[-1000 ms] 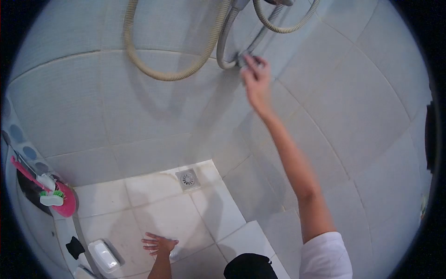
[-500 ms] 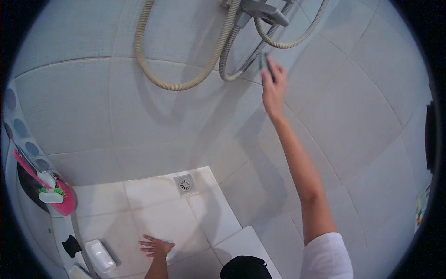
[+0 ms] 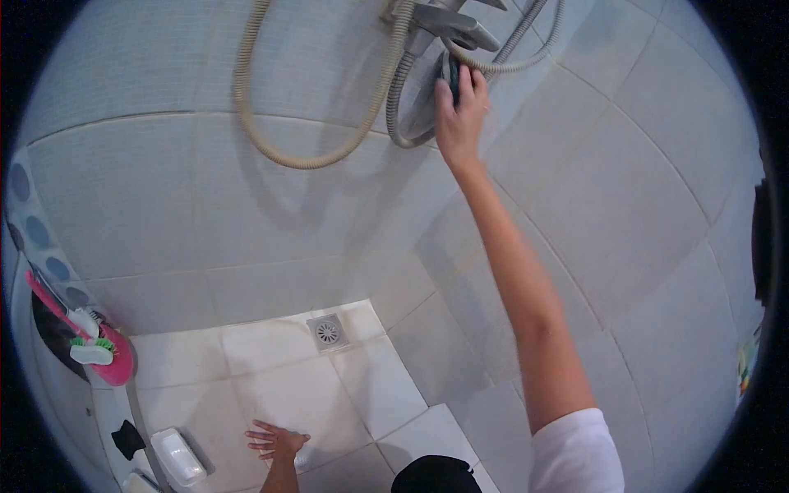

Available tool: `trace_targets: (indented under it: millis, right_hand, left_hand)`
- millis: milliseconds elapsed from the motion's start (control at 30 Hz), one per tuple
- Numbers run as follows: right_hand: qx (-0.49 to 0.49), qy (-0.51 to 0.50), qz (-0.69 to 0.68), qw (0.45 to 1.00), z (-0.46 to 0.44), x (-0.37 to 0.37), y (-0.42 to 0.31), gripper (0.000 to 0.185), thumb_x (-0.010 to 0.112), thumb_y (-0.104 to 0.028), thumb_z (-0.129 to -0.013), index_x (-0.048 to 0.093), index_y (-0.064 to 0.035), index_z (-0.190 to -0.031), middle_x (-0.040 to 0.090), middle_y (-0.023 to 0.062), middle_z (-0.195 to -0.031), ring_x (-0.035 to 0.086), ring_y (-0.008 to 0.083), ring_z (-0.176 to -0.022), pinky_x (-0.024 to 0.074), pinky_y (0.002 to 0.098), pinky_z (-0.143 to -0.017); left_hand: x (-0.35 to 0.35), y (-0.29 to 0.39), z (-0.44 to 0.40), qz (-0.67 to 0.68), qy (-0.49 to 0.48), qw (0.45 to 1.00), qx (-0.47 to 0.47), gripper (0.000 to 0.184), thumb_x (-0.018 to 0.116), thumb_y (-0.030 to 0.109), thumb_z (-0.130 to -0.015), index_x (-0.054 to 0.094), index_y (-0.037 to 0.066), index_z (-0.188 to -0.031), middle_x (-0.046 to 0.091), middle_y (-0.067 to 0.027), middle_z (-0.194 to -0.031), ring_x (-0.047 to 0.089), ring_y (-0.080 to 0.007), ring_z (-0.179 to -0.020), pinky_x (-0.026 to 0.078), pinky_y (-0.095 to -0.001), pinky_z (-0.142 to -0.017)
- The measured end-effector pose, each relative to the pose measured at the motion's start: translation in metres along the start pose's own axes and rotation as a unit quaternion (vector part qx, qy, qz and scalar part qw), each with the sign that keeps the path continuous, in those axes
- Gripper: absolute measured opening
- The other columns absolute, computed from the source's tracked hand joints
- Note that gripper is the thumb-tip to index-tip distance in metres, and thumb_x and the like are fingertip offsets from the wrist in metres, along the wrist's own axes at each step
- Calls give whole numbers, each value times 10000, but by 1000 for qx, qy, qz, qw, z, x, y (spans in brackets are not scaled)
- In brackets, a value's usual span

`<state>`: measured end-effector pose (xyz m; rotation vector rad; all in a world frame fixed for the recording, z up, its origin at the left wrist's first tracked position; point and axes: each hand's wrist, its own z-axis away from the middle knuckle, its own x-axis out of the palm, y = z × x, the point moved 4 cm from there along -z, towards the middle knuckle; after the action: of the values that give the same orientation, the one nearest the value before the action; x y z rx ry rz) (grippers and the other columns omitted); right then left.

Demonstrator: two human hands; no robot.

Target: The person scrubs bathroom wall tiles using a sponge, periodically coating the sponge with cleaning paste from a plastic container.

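High up by the wall, my right hand (image 3: 462, 115) is closed around a small dark scrubber with a pale edge (image 3: 449, 74). Its exact kind is hard to make out. It sits just below the grey metal mixer tap (image 3: 456, 29), close to the ribbed shower hose (image 3: 398, 90). Whether the scrubber touches the wall or the hose, I cannot tell. Low in the view, my left hand (image 3: 278, 441) has its fingers spread and holds nothing. It appears over the pale floor tiles (image 3: 271, 394).
A square drain (image 3: 328, 331) lies in the floor corner. At the left stand a pink holder with brushes (image 3: 117, 361), a white soap dish (image 3: 178, 457) and a black object (image 3: 127, 440). A beige hose loop (image 3: 300, 160) hangs from the tap area.
My right hand has moved up and slightly left with the scrubber, closer under the tap. The hoses have shifted a little. My left hand stays almost in place.
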<state>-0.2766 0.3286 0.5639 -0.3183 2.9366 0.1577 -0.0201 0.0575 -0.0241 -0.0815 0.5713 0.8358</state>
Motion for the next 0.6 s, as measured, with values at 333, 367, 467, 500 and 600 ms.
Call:
trace_targets:
  millis: [333, 367, 467, 500, 600]
  right_hand:
    - [18, -54, -85, 995, -8, 4, -12, 464, 578, -129, -794, 520, 34, -1225, 490, 202, -1218, 425, 365, -1158, 302, 424, -971]
    - [66, -14, -60, 996, -31, 8, -18, 482, 583, -154, -795, 512, 41, -1230, 493, 195, -1212, 411, 363, -1168, 300, 412, -970]
    - [55, 36, -32, 997, -15, 22, -42, 512, 603, -196, -770, 527, 28, -1223, 497, 179, -1212, 381, 357, -1192, 309, 395, -958]
    - [-12, 45, -24, 999, -3, 21, -54, 523, 618, -214, -743, 550, 8, -1211, 498, 171, -1219, 364, 352, -1207, 320, 391, -949]
    - [-88, -255, -71, 960, 12, -19, -28, 512, 624, -213, -684, 610, -54, -1171, 510, 158, -1225, 423, 342, -1160, 341, 398, -939]
  left_hand:
    - [1, -5, 1, 4, -13, 1000, 14, 1491, 861, 421, -550, -354, 118, -1360, -356, -284, -1406, -268, -500, -1313, 6, -679, -1044]
    - [0, -2, -3, 1, -7, 1000, 14, 1489, 858, 425, -553, -354, 115, -1360, -354, -285, -1407, -267, -501, -1313, 7, -680, -1043]
    - [-2, 0, 1, 5, -6, 1000, 6, 1497, 861, 426, -546, -356, 110, -1358, -358, -285, -1405, -268, -510, -1309, 8, -685, -1038]
    - [-3, -2, 1, 3, -3, 1000, 2, 1497, 861, 426, -546, -356, 110, -1358, -358, -285, -1405, -268, -510, -1309, 8, -685, -1038]
    - [0, -2, -1, 6, 4, 1000, 16, 1500, 863, 426, -542, -354, 109, -1360, -364, -288, -1399, -270, -522, -1301, 8, -694, -1031]
